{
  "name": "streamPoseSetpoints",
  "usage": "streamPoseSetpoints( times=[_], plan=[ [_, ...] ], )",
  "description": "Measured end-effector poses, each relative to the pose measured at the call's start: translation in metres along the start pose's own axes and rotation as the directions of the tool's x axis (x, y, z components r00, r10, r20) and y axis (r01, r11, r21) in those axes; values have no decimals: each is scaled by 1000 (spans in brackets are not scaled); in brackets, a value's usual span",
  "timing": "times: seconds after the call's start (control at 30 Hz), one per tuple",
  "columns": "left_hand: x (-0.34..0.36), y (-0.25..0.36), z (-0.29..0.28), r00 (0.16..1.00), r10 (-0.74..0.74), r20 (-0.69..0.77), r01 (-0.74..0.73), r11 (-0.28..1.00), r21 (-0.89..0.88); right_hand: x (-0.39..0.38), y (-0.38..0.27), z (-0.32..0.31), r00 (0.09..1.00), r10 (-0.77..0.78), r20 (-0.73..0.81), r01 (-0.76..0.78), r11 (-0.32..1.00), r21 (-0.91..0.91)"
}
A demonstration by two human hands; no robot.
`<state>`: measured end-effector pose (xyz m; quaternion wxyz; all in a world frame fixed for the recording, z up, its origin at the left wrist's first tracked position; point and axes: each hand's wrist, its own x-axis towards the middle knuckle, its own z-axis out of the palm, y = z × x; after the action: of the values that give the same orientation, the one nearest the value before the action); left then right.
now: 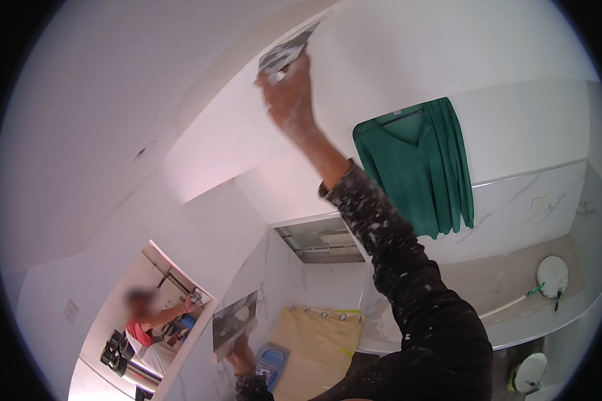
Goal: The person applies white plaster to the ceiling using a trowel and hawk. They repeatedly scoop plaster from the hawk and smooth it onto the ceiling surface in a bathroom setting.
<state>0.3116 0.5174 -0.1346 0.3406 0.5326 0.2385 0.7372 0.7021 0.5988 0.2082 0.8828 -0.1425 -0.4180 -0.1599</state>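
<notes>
My right hand (291, 100) is raised high at the line where the white wall meets the ceiling. Its fingers are wrapped round a putty knife (289, 52) whose wide metal blade is smeared with white and lies at that edge. Low on the left, my left hand (241, 357) grips a flat rectangular steel trowel (233, 327) with pale dabs of filler on its face. The handles of both tools are largely hidden by my fingers. White flecks dot my black right sleeve.
A green long-sleeved top (418, 167) hangs on the wall to the right. Below it, a round white-smeared container (553, 277) stands on a ledge; a white bucket (530, 373) sits lower. A tan sheet (318, 351) and blue tray (272, 364) lie below. Another person (150, 324) is beyond the opening.
</notes>
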Motion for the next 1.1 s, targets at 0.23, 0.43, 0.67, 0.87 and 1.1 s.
streamPoseSetpoints(
  times=[0.23, 0.43, 0.67, 0.87, 1.1],
  plan=[
    [4, -3, -19, 996, -78, 48, 74, 994, 80, 70, 18, -46, 988, 12, 154, -72, 920, 385],
    [6, -8, -17, 998, -67, 6, 65, 983, 172, 87, 22, -45, 986, 79, 144, -131, 911, 392],
    [1, -8, -24, 999, -49, 6, 49, 999, 19, 92, 25, -16, 985, 55, 165, -113, 923, 367],
    [2, -12, -34, 987, 97, 128, -136, 928, 347, 21, -34, 28, 980, -110, 167, 113, 994, -5],
    [3, -16, -27, 997, -75, 18, 75, 997, -5, -6, -30, -3, 992, -36, 119, 15, 985, 171]
  ],
)
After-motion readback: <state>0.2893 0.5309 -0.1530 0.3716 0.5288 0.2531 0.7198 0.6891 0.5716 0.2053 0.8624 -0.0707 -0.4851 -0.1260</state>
